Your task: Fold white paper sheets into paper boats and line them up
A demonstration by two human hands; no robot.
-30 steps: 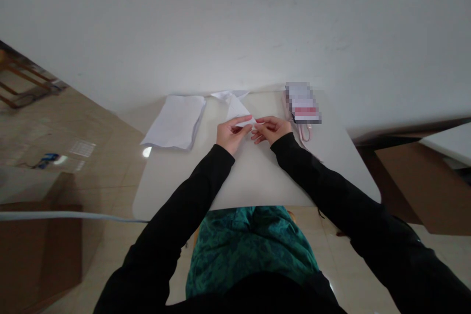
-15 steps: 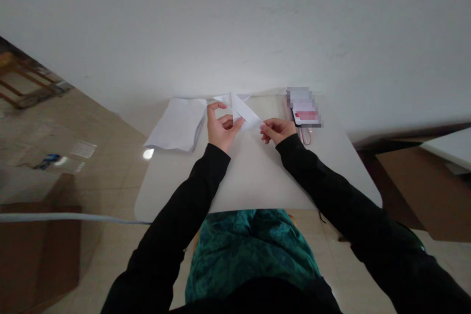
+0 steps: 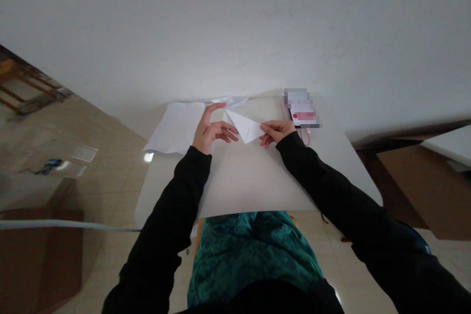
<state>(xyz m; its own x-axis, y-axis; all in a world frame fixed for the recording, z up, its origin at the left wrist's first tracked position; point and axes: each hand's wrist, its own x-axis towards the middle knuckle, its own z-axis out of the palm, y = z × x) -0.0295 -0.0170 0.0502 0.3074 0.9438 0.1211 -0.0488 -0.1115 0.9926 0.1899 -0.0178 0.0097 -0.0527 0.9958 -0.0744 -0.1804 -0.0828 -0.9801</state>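
Note:
A folded sheet of white paper (image 3: 243,125), creased into pointed, triangular flaps, is held just above the table. My right hand (image 3: 275,132) pinches its right corner between thumb and fingers. To the left of the paper, my left hand (image 3: 213,130) is open, its fingers spread and the fingertips close to the paper's left edge. Behind the hands, another folded white paper piece (image 3: 235,102) with pointed ends lies by the wall. A stack of white paper sheets (image 3: 172,127) rests at the table's left side, partly behind my left hand.
On the right of the white table (image 3: 253,181) a phone (image 3: 303,110), partly pixelated, leans on a pink stand. The wall (image 3: 235,24) rises right behind the table. Cardboard boxes (image 3: 423,191) stand on the floor at either side.
My left hand has let go of the folded paper and moved left, its fingers spreading. The paper has turned in my right hand, with a point now facing down towards me.

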